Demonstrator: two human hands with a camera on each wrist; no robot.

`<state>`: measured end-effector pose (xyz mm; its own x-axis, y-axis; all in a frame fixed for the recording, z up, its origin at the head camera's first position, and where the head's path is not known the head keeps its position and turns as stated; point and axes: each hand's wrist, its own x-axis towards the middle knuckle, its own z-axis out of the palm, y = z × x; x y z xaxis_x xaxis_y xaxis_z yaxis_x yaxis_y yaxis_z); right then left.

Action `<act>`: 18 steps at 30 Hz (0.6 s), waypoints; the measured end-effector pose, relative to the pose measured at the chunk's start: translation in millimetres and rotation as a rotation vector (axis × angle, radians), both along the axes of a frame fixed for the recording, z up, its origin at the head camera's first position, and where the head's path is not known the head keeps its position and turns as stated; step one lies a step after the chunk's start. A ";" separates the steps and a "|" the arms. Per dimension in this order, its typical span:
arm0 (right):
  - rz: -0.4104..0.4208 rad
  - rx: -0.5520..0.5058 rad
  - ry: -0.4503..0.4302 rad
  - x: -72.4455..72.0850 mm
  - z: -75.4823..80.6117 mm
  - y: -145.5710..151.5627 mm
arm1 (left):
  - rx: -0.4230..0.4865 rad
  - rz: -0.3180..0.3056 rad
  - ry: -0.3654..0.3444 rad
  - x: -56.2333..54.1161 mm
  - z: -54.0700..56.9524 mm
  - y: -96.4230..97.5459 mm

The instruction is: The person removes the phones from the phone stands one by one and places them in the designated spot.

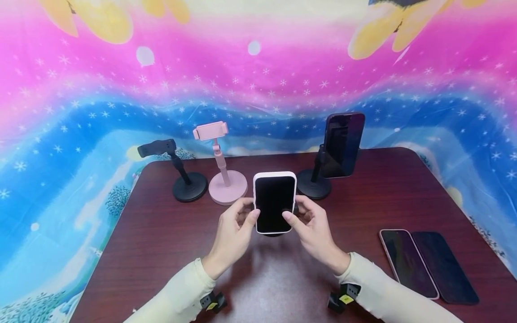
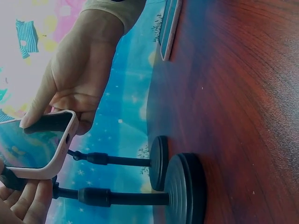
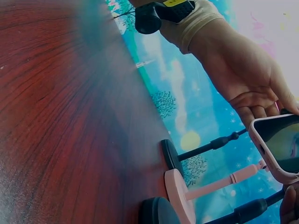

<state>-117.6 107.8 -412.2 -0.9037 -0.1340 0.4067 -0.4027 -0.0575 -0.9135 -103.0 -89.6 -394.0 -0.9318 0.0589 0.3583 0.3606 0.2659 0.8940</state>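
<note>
Cream sleeves (image 1: 173, 294); pale-rimmed, black-screened phone (image 1: 275, 199).

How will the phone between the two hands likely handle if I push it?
The phone should stay stiff, being a flat slab in a case. Its reflective screen could feel slippery, and that glassy face may be fragile if pressed hard.

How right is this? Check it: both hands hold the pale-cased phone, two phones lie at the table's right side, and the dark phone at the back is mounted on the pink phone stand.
One error: the head view shows the dark phone at the back mounted on a black phone stand, not the pink phone stand. The rest is right.
</note>
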 end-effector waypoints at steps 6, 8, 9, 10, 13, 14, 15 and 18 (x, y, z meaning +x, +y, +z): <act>0.019 0.017 0.002 1.0 -2.0 1.4 | -0.017 0.014 -0.003 3.2 -1.5 -0.8; 0.025 0.015 0.003 1.6 -2.5 2.0 | -0.024 0.018 -0.007 4.0 -1.5 -0.9; 0.028 0.013 0.003 1.9 -2.5 2.3 | -0.028 0.019 -0.008 4.1 -1.4 -0.8; 0.030 0.012 0.003 2.2 -2.5 2.4 | -0.030 0.019 -0.007 4.4 -1.2 -0.9; 0.030 0.015 0.003 2.6 -2.4 2.9 | -0.033 0.024 -0.003 4.7 -0.9 -0.6; 0.028 0.020 0.004 2.5 -2.5 3.1 | -0.031 0.024 0.000 4.5 -1.0 -0.5; 0.028 0.024 0.004 2.6 -2.3 3.3 | -0.030 0.024 0.005 4.4 -1.3 -0.5; 0.023 0.042 0.004 2.7 -1.2 4.0 | -0.024 0.025 0.014 4.4 -0.9 -0.2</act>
<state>-114.9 111.7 -413.4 -0.8987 -0.1717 0.4035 -0.4049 -0.0283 -0.9139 -98.6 -89.8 -394.9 -0.9281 0.0441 0.3696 0.3655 0.2965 0.8824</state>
